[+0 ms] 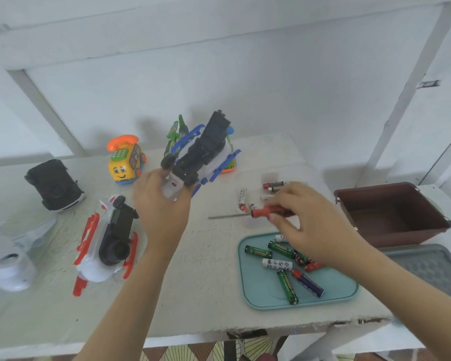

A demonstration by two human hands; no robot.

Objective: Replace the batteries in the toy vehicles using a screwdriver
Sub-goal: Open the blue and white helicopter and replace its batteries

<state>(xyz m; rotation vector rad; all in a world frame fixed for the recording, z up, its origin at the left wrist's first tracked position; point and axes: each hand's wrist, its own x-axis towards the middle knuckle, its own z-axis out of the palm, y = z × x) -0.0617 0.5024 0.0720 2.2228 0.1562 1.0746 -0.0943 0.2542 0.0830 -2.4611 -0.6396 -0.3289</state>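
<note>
Worktop (206, 282), pale and rough, carrying everything below both grips. Brown bin (391, 214), right of the right grip, with a grey lid (427, 267) lying in front of it. Teal tray (261, 287), under and just nearer than the right grip. Blue toy (201, 152), white-bodied with a black underside, raised off the worktop and tilted, its lower end clasped in the left grip (162, 201), fingers curled round it. Red toy (110, 243), underside up, left of and below the left grip. Black car (55, 186) and white toy (8, 261), far left. Phone toy (125, 160), just left of the left grip; green toy (176, 134) behind the blue toy. Right grip (310, 222), fingers pinching the red handle of the screwdriver (266, 211), shaft level and pointing toward the left grip. Batteries (287, 286) scattered on the tray; loose cells (242, 200) just beyond the screwdriver.
</note>
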